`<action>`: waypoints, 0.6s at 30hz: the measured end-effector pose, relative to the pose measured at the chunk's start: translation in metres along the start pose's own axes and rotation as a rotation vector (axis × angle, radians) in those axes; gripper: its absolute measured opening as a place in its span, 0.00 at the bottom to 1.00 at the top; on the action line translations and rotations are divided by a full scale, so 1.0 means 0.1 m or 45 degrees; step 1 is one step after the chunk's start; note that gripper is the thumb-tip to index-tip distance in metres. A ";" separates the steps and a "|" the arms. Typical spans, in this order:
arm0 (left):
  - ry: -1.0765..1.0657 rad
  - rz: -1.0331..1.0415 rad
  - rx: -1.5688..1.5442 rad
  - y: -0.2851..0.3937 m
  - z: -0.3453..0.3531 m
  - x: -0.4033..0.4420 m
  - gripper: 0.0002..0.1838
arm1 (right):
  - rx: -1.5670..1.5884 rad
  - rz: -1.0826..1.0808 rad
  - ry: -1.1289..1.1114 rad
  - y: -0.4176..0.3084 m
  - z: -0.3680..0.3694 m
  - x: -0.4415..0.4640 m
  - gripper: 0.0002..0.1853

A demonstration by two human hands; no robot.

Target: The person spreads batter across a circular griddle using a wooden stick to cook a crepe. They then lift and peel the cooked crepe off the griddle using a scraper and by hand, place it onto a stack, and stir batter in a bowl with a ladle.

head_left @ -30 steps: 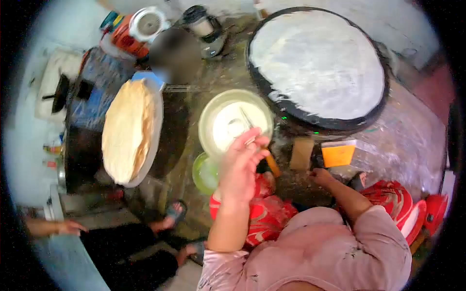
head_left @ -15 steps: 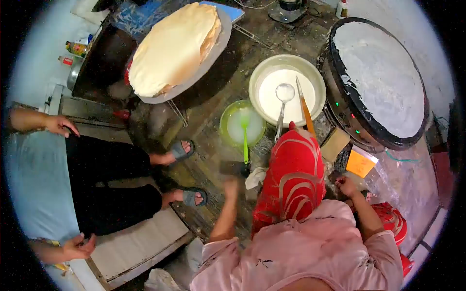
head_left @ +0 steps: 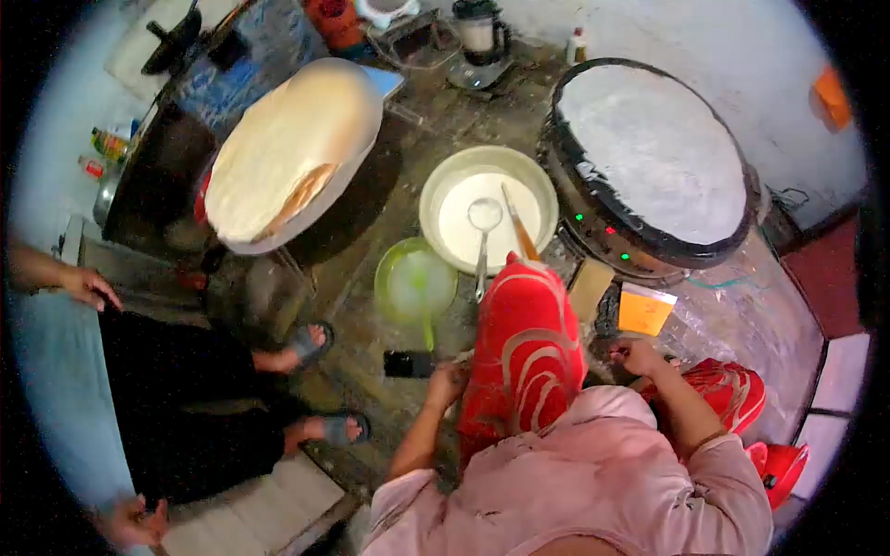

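My left hand is low beside my red-clad knee, fingers curled; whatever they hold, if anything, is hidden. Just left of it a flat black phone-like object lies on the floor. My right hand has its fingers bent together below an orange scraper; its contents cannot be made out. Ahead of my knee stands a cream bowl of white batter, with a metal ladle and a wooden-handled spatula in it. The round griddle is coated with a white layer.
A green bowl of cloudy liquid holds a green utensil. Large thin pancakes are stacked on a round tray at left. A tan block lies by the griddle. Another person's sandalled feet are at left. A blender stands behind.
My view has shifted, so things sit further left and lower. My left hand has moved right toward my knee, over where a white cloth lay. My right hand stays near the scraper.
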State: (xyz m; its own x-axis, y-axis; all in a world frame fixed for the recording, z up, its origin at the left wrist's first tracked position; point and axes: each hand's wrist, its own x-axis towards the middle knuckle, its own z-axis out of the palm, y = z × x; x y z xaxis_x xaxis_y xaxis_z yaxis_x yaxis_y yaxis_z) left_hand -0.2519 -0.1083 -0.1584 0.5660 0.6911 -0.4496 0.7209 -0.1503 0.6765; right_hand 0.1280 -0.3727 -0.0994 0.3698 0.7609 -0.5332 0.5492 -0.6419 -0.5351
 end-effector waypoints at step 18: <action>-0.945 1.582 -1.342 4.06 -1.49 -1.87 0.21 | 1.050 -1.839 -0.326 -2.57 -1.60 -1.89 0.11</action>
State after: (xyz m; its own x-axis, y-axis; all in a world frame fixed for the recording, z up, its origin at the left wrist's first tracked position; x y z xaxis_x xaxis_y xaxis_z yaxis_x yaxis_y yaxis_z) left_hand -0.1246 -0.1927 0.2874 0.7809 0.0604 0.6217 -0.5914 0.3921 0.7046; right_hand 0.0371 -0.3367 0.2437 -0.2194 0.7490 0.6251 -0.2363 0.5809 -0.7789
